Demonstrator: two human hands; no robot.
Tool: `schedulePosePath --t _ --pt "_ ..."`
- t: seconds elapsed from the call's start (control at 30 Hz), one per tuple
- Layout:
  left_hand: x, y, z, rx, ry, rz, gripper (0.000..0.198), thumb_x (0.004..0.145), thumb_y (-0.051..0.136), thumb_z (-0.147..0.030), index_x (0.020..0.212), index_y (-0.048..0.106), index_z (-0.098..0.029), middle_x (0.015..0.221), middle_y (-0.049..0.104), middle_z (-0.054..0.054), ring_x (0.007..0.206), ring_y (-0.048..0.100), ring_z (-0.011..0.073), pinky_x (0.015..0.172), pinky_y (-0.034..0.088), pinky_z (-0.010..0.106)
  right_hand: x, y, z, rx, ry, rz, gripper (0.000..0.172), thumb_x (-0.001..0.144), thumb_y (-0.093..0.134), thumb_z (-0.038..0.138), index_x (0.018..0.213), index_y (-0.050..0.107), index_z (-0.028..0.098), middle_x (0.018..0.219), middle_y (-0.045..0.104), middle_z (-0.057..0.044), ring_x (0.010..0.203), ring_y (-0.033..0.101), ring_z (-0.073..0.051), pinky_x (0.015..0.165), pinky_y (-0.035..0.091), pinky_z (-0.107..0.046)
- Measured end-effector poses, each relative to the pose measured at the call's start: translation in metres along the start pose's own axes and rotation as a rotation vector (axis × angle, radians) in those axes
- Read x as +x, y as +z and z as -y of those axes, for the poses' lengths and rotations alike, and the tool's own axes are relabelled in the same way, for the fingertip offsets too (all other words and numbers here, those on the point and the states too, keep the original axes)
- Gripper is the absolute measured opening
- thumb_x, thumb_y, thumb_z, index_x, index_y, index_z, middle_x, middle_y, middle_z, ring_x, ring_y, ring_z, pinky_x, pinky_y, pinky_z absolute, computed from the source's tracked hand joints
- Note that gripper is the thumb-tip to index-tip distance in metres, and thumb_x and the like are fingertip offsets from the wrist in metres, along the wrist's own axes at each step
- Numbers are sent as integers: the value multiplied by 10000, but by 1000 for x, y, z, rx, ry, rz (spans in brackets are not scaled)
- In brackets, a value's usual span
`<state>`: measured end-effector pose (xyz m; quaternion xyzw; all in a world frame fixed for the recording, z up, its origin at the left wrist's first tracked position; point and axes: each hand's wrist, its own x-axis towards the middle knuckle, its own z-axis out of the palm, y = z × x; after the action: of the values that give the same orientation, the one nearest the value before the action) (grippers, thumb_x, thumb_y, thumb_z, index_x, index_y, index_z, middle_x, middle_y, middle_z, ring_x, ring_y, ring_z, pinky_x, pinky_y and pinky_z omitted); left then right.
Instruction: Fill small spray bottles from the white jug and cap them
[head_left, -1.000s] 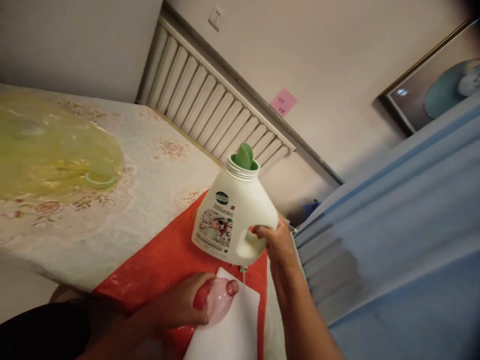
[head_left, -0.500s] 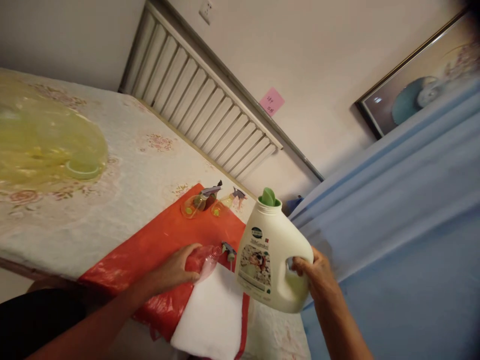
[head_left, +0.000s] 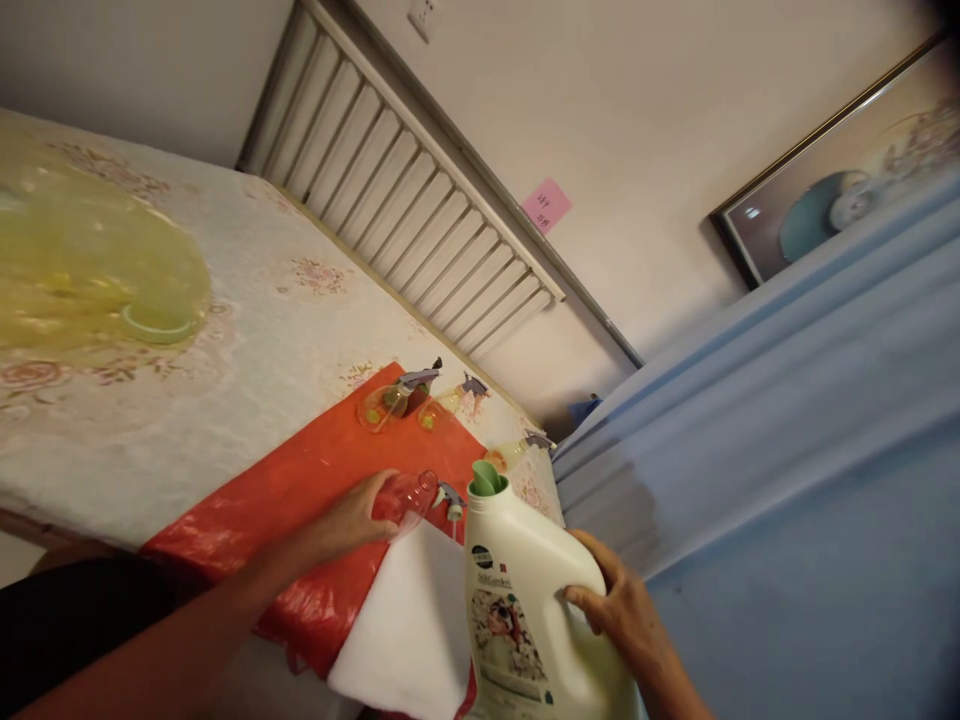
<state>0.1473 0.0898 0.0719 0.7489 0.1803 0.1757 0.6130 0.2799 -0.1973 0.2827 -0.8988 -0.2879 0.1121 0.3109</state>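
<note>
My left hand [head_left: 367, 510] is closed around a clear plastic bottle [head_left: 411, 498], its uncapped neck pointing up and right over the red sheet. Beside that neck lies a grey spray trigger head [head_left: 450, 498]. My right hand [head_left: 619, 600] grips a large cream detergent jug [head_left: 540, 580] by its handle, with the thumb on the near side. The jug stands upright, a green spout [head_left: 487, 480] showing in its open mouth. A folded white cloth [head_left: 409, 620] is between the bottle and the jug, partly covered by the jug.
Several clear spray bottles [head_left: 386, 405] lie at the far edge of the red plastic sheet [head_left: 300, 480] and beyond it. A yellow plastic bag [head_left: 90, 260] rests at left on the flowered tablecloth [head_left: 255, 370]. Behind stand a radiator [head_left: 405, 170] and a blue curtain [head_left: 787, 420].
My right hand has lowered the jug, bringing its mouth down and left, and a spray bottle behind it has come into view. The bottle in my left hand has hardly moved.
</note>
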Motion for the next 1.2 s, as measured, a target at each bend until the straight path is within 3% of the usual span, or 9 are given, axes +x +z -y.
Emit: schedulePosePath --t 0.13,0.27,0.47,0.67,0.97,1.1,1.2 --pt "6 0 3 9 6 -11 835 639 618 -275 1419 358 -129 1520 427 171 1401 401 295 1134 343 389 -1 1 -7 -13 -6 71 737 599 794 526 1235 628 191 922 692 -53 487 457 -103 367 374 -216" --pt "7 -4 1 43 4 -23 824 645 621 -265 1417 356 -158 1524 428 150 1405 396 284 1142 330 395 -1 5 -7 -24 -9 119 725 618 784 525 1247 634 197 954 697 -59 538 497 -121 375 385 -204" --pt "6 -6 9 18 29 56 820 652 631 -282 1410 359 -134 1505 438 156 1383 420 279 1114 363 366 4 7 -7 -21 -31 167 720 632 775 513 1266 637 200 978 708 -65 519 481 -109 377 375 -202" --pt "9 -5 11 16 23 57 820 619 646 -259 1389 376 -178 1483 466 130 1361 442 280 1109 366 385 10 5 -10 7 -72 227 684 711 729 542 1320 612 252 1175 662 -82 541 496 -103 404 366 -208" --pt "5 -8 3 -2 28 53 819 627 626 -232 1399 375 -122 1490 461 150 1366 429 309 1106 365 373 14 7 -1 -12 -103 299 622 813 649 555 1339 597 227 843 673 -40 483 442 -92 478 351 -242" --pt "7 -6 7 2 18 48 824 622 640 -241 1397 379 -145 1498 453 136 1382 412 312 1111 361 377 18 7 1 -25 -100 336 628 816 641 566 1343 590 229 860 671 -34 482 438 -93 486 345 -245" --pt "8 -5 8 10 18 40 818 617 647 -247 1388 392 -150 1483 468 143 1373 426 303 1107 368 374 20 7 2 -31 -100 351 646 819 640 563 1356 578 208 765 642 -12 477 429 -95 489 340 -246"
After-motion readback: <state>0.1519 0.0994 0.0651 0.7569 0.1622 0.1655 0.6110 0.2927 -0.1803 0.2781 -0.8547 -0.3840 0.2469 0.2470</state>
